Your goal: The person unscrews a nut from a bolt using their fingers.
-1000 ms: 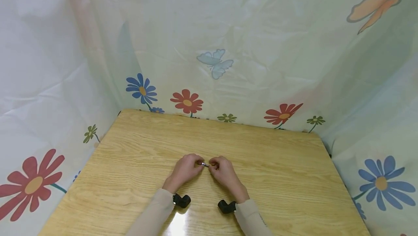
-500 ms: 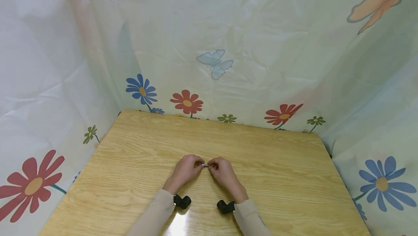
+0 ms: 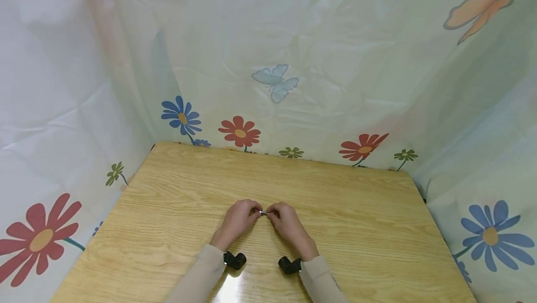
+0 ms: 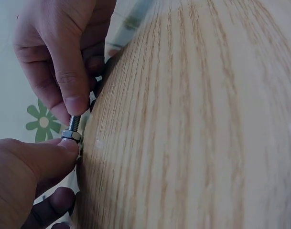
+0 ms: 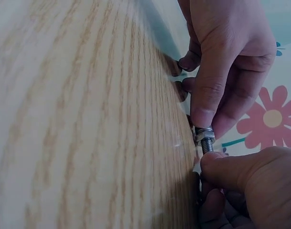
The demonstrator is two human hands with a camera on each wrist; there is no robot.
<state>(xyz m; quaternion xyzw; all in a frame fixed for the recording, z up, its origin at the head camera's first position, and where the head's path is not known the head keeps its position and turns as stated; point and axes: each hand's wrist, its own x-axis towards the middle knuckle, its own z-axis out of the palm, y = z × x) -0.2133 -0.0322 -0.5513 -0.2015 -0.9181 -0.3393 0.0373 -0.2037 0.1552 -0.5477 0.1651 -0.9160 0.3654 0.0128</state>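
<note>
A small metal bolt [image 4: 74,123] with a hex nut [image 4: 71,135] on its thread spans the gap between both hands, close over the wooden table [image 3: 335,210]. My left hand [image 3: 240,217] pinches the end on the nut's side between thumb and fingers; the left thumb tip lies right at the nut in the left wrist view. From the other side my right hand [image 3: 286,220] pinches the threaded shank with thumb and forefinger. A ridged part of the bolt also shows between the nut and the left fingertips in the right wrist view. Fingers hide both ends.
A black wrist camera [image 3: 236,261] sits on the left wrist and another black camera [image 3: 289,265] on the right. Behind and beside the table hangs a pale curtain [image 3: 319,60] printed with flowers and butterflies. Light glares off the table's near part.
Both hands stay almost in place around the bolt. The right fingertips have shifted slightly on the shank, and the bolt looks a little more level than a second ago.
</note>
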